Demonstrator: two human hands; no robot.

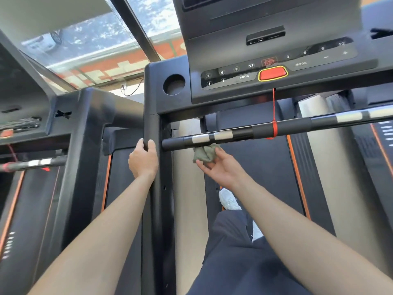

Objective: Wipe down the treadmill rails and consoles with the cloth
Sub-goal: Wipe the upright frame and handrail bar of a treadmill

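Cloth [204,153] bunched in R hand [221,167] under crossbar [234,133], L hand [143,159] gripping upright [152,124]

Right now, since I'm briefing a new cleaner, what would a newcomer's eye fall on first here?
The red button, ringed in yellow, stands out at the middle of the console up top. Below it, the right hand holds a balled green cloth just under the bar, near its silver plates. The left hand grips the black post at the console's left edge.
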